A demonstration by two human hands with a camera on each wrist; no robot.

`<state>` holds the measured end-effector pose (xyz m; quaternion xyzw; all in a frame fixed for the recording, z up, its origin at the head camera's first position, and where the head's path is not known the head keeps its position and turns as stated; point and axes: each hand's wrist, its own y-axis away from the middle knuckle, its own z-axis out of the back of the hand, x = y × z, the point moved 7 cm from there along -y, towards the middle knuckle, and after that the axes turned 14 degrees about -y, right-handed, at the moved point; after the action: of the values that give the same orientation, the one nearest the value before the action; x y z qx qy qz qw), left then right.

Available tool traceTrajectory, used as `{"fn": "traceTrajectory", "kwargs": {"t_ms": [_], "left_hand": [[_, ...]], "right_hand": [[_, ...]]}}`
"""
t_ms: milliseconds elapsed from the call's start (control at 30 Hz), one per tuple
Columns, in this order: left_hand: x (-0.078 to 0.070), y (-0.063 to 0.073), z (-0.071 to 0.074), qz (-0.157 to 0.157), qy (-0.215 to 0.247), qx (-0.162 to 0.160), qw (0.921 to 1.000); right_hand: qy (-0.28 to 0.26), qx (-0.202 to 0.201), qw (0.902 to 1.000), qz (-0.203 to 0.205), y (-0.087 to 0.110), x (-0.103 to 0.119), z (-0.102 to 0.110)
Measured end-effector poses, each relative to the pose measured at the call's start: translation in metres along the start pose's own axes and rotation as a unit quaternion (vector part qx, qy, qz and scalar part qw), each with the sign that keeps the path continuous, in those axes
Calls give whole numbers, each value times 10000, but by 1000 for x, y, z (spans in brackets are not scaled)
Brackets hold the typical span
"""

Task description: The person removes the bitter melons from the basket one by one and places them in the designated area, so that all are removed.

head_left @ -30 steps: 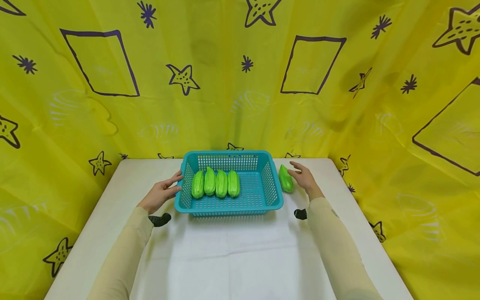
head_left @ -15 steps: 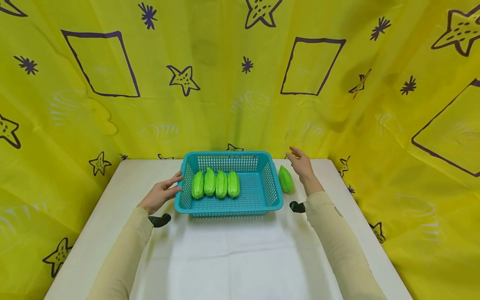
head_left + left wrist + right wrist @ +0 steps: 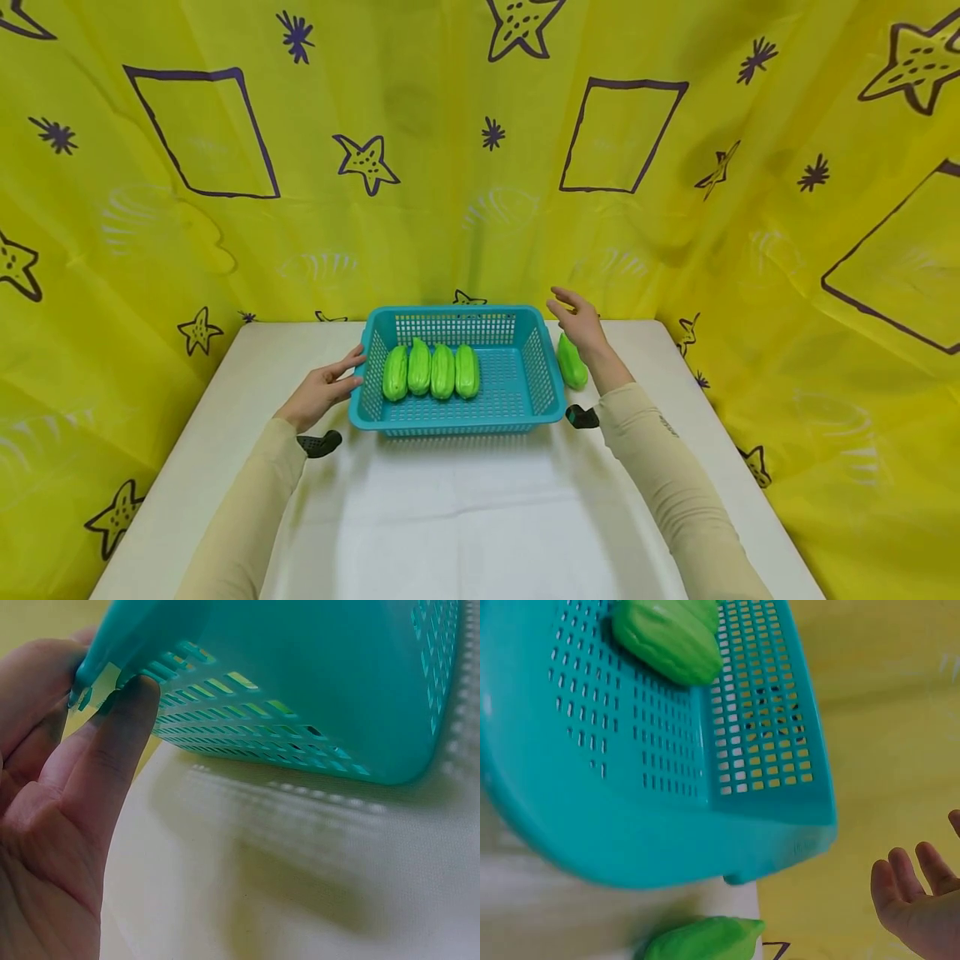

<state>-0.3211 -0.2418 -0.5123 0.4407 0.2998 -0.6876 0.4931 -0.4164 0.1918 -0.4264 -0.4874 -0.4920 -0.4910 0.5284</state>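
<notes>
Basket: blue-green, perforated plastic basket point(image 3: 457, 421), sitting on the white worktop point(image 3: 457, 525); left hand point(image 3: 318, 395) pinches its left rim, some fingers at the edge and one against the outer wall; this grip presumably keeps the basket from sliding. Contents: four ribbed green gourds point(image 3: 442, 372), lengthwise and side by side toward the left end; packed this way, I judge, they steady each other and leave the right part of the floor bare. Outside: a fifth gourd point(image 3: 572, 364) lies on the worktop just beside the right end; contact with the wall cannot be told. Right hand point(image 3: 582, 323) is raised near the right rim, fingers loosely extended, grasping nothing; the height probably gives clearance over the rim.
</notes>
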Motion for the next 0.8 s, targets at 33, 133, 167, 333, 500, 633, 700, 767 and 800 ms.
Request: {"fn": "traceTrajectory", "kwargs": {"t_ms": [33, 133, 167, 333, 500, 633, 700, 767, 800], "left_hand": [[0, 0, 0, 11, 21, -20, 10000], [0, -1, 0, 6, 43, -14, 10000], [1, -1, -1, 28, 54, -1, 10000], [1, 0, -1, 38, 53, 23, 10000], [0, 0, 1, -68, 33, 29, 10000], [0, 0, 1, 3, 58, 0, 10000], [0, 0, 1, -29, 31, 18, 10000], [1, -1, 2, -25, 26, 16, 10000], [1, 0, 2, -17, 24, 19, 10000]], "right_hand": [[-15, 31, 10000, 30, 0, 2, -3], [-137, 31, 9999, 16, 2, 4, -9], [-173, 26, 9998, -10, 2, 4, -11], [-245, 43, 9996, -113, 3, 6, -22], [-71, 121, 9998, -130, 0, 2, -34], [-75, 232, 9994, -237, -6, -5, -46], [-80, 321, 9989, -339, -8, -9, -52], [1, 454, 9982, -395, -9, -11, -58], [49, 522, 9977, -423, -9, -12, -61]]}}
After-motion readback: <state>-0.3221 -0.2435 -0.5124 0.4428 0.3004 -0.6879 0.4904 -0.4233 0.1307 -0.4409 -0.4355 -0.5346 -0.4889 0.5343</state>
